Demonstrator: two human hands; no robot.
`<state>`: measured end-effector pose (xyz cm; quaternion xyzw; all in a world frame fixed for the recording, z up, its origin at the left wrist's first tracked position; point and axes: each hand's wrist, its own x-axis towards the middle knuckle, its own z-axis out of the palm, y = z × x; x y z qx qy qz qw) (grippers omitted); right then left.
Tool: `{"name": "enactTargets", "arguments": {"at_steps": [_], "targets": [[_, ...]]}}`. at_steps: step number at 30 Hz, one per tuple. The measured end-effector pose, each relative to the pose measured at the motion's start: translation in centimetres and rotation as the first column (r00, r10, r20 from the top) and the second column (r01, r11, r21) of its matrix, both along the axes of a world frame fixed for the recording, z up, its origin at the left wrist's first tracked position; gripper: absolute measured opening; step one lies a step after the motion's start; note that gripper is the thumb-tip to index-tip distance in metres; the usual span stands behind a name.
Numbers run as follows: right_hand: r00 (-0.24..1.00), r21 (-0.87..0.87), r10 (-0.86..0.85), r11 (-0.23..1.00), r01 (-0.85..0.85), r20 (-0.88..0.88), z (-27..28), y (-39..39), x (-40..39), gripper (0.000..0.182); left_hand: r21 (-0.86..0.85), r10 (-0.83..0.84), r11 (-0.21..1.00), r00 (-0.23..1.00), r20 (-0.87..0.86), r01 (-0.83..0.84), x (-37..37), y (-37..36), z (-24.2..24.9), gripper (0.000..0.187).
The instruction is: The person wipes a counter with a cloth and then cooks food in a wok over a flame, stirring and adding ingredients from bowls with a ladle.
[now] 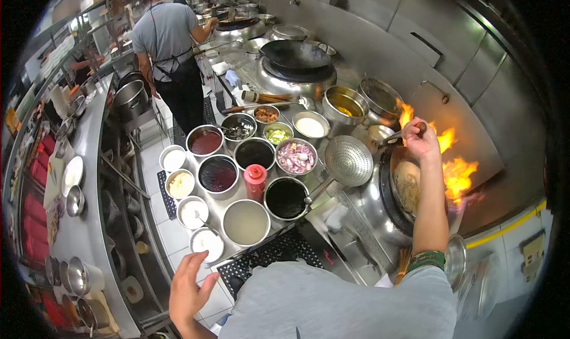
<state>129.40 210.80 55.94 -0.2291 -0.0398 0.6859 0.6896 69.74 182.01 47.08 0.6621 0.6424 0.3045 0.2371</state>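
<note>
My right hand (421, 142) is closed around the wooden-ended handle of what looks like a metal ladle (392, 139), beside the lit wok burner. Below that hand, a wok (392, 178) holds a pale brown mass of food (407, 186), partly hidden by my forearm. Tall orange flames (458, 176) rise along the wok's far side. My left hand (191, 285) hangs open, fingers apart and holding nothing, just short of a small pot of white powder (206, 244). A perforated strainer (348, 161) rests across a pot of dark liquid (286, 197).
A red squeeze bottle (255, 182) stands among several seasoning pots, one with chopped onion (296, 157). Behind them is a second wok (295, 54). A co-worker (168, 48) stands at the far stoves. A steel counter (95, 208) runs along the left.
</note>
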Motion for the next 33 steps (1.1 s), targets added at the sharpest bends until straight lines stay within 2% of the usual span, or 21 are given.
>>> {"name": "enactTargets", "arguments": {"at_steps": [1, 5, 9, 12, 15, 16, 19, 22, 29, 33], "targets": [[1.0, -0.045, -0.006, 0.999, 0.006, -0.005, -0.3, -0.5, -1.1, 0.004, -0.011, 0.038, 0.999, 0.999, -0.002, -0.038, -2.0, -0.7, 0.0, 0.05], [0.998, -0.006, -0.04, 0.999, 0.041, 0.05, -1.0, -2.4, -6.9, 0.008, 0.044, 0.176, 0.984, 0.984, -0.031, -0.174, -9.3, -3.7, -0.7, 0.048], [0.998, -0.025, -0.021, 0.999, 0.022, 0.062, -1.2, -2.6, -12.4, 0.008, 0.038, 0.197, 0.98, 0.98, -0.024, -0.196, -14.4, -5.2, -1.4, 0.047], [0.995, -0.033, -0.07, 0.997, 0.072, 0.078, -2.4, -0.8, -14.4, 0.007, 0.022, 0.18, 0.984, 0.984, -0.003, -0.18, -16.6, -5.7, -1.7, 0.047], [0.992, -0.044, -0.09, 0.995, 0.094, 0.093, -2.7, 0.0, -16.6, 0.007, 0.033, 0.157, 0.987, 0.988, 0.001, -0.157, -18.4, -6.0, -2.3, 0.047], [0.986, -0.052, -0.146, 0.987, 0.15, 0.085, -2.5, -0.2, -17.6, 0.006, 0.029, 0.158, 0.987, 0.987, 0.005, -0.158, -18.9, -6.2, -2.4, 0.048], [0.986, -0.039, -0.074, 0.996, 0.081, 0.148, -3.3, 0.1, -17.8, 0.005, 0.008, 0.169, 0.986, 0.985, 0.024, -0.169, -20.0, -6.6, -2.8, 0.048], [0.977, -0.073, -0.07, 0.994, 0.086, 0.203, -2.6, -1.7, -18.6, 0.005, -0.006, 0.164, 0.986, 0.986, 0.032, -0.164, -20.7, -6.6, -3.3, 0.048], [0.976, -0.094, 0.006, 0.995, 0.015, 0.218, -2.9, -1.6, -18.7, 0.008, 0.012, 0.145, 0.989, 0.989, 0.021, -0.146, -21.4, -6.0, -2.4, 0.046], [0.988, -0.068, 0.006, 0.998, 0.005, 0.156, -2.6, -2.3, -20.2, 0.01, 0.009, 0.15, 0.989, 0.988, 0.045, -0.15, -21.6, -6.0, -2.7, 0.047]]}}
